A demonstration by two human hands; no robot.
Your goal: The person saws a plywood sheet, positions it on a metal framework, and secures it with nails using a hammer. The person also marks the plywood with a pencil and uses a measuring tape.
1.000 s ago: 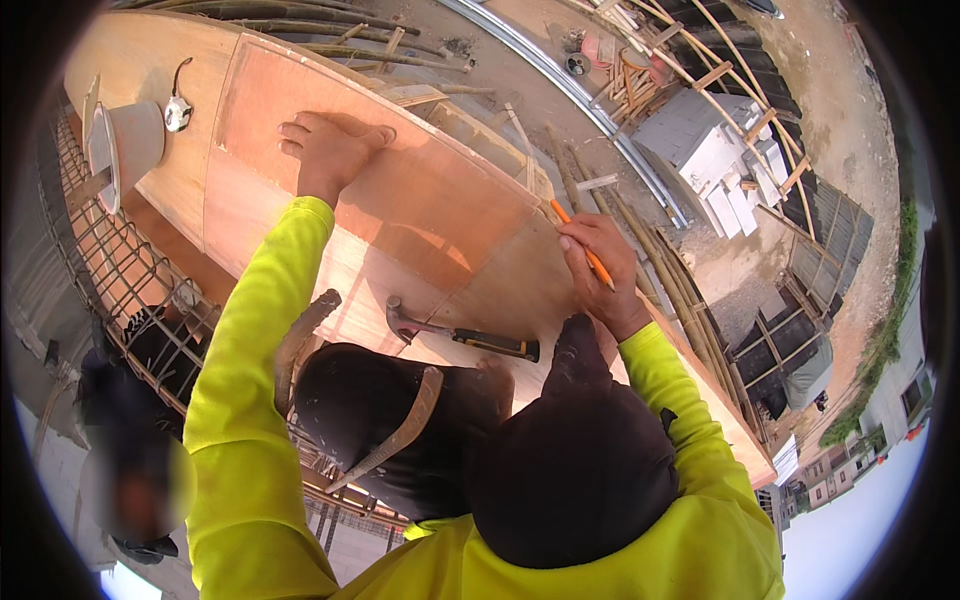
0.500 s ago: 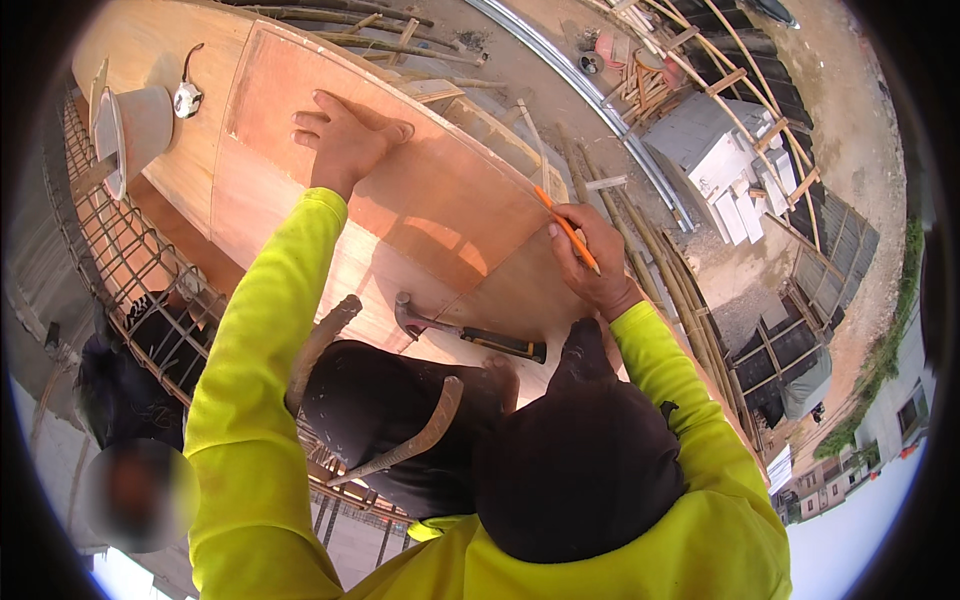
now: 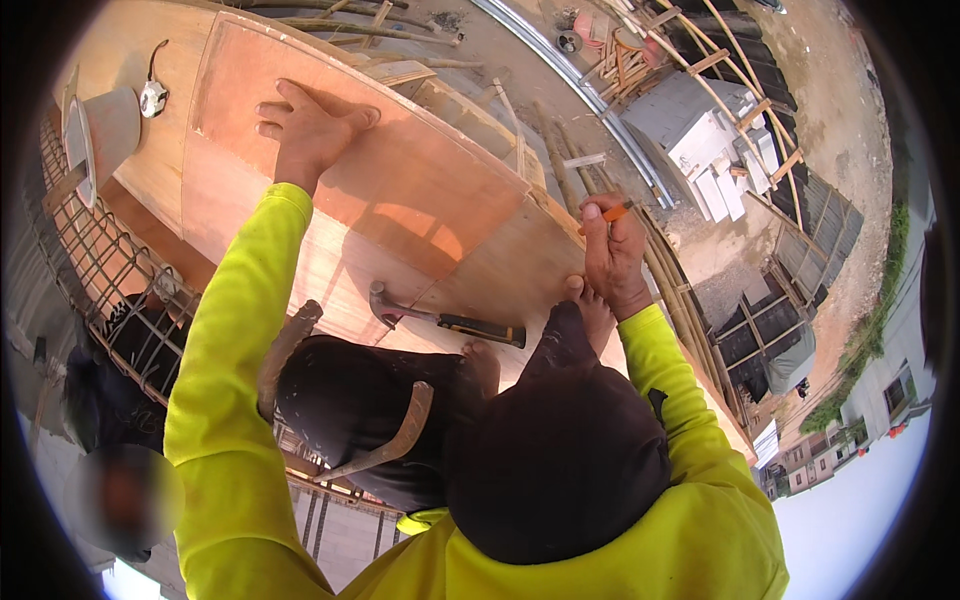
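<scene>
My left hand (image 3: 312,132) lies with fingers spread on a thin reddish plywood sheet (image 3: 400,170), which rests on a larger, paler plywood board (image 3: 345,255). At the right long edge of the board, my right hand (image 3: 615,258) is closed round an orange pencil (image 3: 618,211). Its fingers cover most of the pencil; an orange end pokes out on the right. A claw hammer (image 3: 455,323) with a black grip lies on the board in front of my knees. My bare foot (image 3: 594,315) is just below the right hand.
A tape measure (image 3: 153,98) and a white bucket (image 3: 112,128) stand at the far left. A rebar grid (image 3: 115,265) runs along the left side, with another person (image 3: 120,390) beyond it. Bamboo poles (image 3: 665,265) line the right edge; white blocks (image 3: 715,190) lie on lower ground.
My right hand has moved right along with the pencil, which has turned and is now mostly behind the fingers. The left hand stays on the sheet. The whole view has shifted slightly.
</scene>
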